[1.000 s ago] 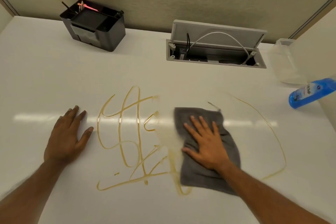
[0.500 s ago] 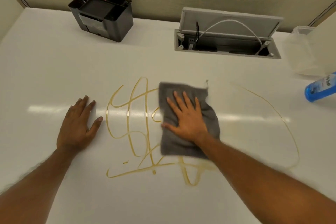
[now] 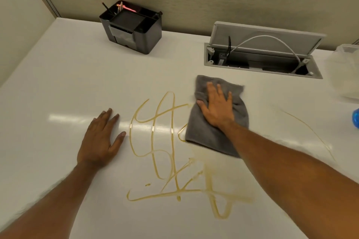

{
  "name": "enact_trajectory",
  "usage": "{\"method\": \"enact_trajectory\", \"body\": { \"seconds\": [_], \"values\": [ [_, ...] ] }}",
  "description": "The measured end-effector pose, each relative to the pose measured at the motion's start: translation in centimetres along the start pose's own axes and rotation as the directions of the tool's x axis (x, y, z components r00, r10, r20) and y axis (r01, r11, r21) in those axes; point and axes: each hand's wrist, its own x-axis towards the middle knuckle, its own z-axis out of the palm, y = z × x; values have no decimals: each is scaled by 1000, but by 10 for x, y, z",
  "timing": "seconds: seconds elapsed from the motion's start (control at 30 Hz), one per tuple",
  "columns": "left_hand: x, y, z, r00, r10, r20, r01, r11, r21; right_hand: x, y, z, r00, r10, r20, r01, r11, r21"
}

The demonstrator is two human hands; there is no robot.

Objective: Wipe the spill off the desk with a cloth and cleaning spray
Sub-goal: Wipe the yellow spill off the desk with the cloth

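A yellow-brown spill point(image 3: 172, 153) runs in thin looping lines across the white desk point(image 3: 58, 83). My right hand point(image 3: 217, 105) lies flat on a grey cloth point(image 3: 206, 134), pressing it onto the desk at the spill's upper right. The cloth is bunched under my fingers. My left hand point(image 3: 102, 139) rests flat on the desk just left of the spill, fingers apart, holding nothing. A thin arc of spill point(image 3: 310, 132) remains right of the cloth. Only a sliver of the blue spray bottle point(image 3: 355, 118) shows at the right edge.
A black desk organiser point(image 3: 134, 29) with pens stands at the back left. An open grey cable hatch point(image 3: 262, 56) with a white cable sits at the back right. A clear plastic container point(image 3: 345, 72) is at the far right. Partition walls close the back and left.
My right hand has pushed the cloth away from me and up, from the lower middle of the spill to its upper right. Smeared traces lie where it passed. My left hand stayed put.
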Motion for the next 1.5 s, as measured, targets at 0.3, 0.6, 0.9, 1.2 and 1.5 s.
{"method": "enact_trajectory", "body": {
  "seconds": [0.3,0.6,0.9,1.2,1.5],
  "values": [
    [-1,4,-6,999,-7,44,7,1000,-4,-97,25,10,968,-252,2,251,967,51],
    [-1,-1,0,1000,-8,3,8,1000,-16,19,-46,8,993,-112,-31,113,993,46],
    [-2,1,-4,1000,-9,24,10,1000,-27,-54,-32,13,961,-277,2,273,950,150],
    [-1,-4,3,1000,-15,-15,15,999,-36,48,-123,21,983,-181,-15,181,981,74],
    [-1,-3,-1,1000,-25,19,25,999,-29,-40,-78,22,950,-313,-23,312,934,174]
  ]
}}
